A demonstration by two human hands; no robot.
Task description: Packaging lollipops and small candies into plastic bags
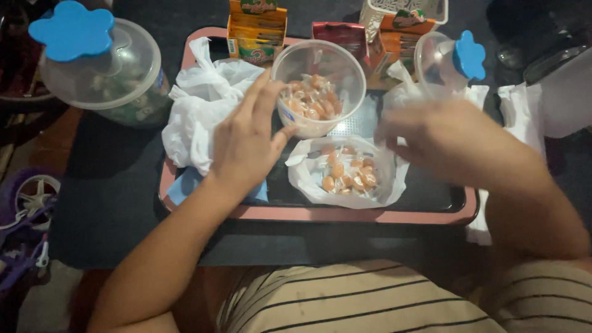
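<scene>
Nearest the camera, both bare forearms reach forward from a striped shirt over the pink-rimmed tray (320, 214). The left hand (246, 145) lies palm down with fingers spread and loosely extended, gripping nothing; its fingertips touch the side of the clear plastic cup (319, 86), which holds wrapped orange candies. The right hand (445, 139) is blurred, knuckles up, hovering just beside the open white plastic bag (348, 174) of orange candies near the tray's front edge; whether its fingers pinch anything cannot be told. Left of the left hand lies a crumpled white bag (200, 111). Farther back stand orange cartons (257, 31) and a clear lid with a blue flower knob (453, 60).
</scene>
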